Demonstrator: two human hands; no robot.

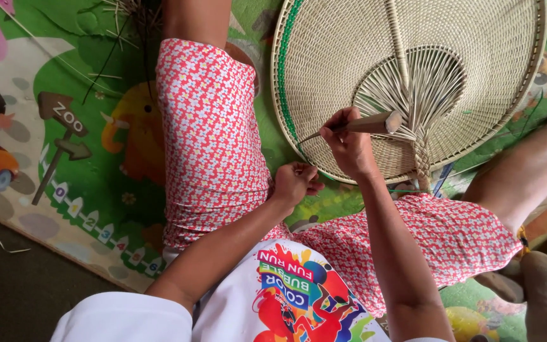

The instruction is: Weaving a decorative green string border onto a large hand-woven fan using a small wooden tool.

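Note:
A large round woven rattan fan (362, 44) with a green-edged rim and a braided stem lies on the mat in front of my knees. My right hand (348, 147) grips a wooden-handled awl (375, 123) whose thin metal tip pokes at the fan's lower left rim. My left hand (294, 182) rests just below that rim, near my thigh, fingers curled and pinched together; what it pinches is too thin to tell. Both of my legs, in red floral shorts, frame the fan.
A colourful children's play mat (77, 145) covers the floor, with dark bare floor (14, 285) at the lower left. Loose rattan strands (121, 12) lie at the top left. Another person's foot (539, 278) shows at the lower right.

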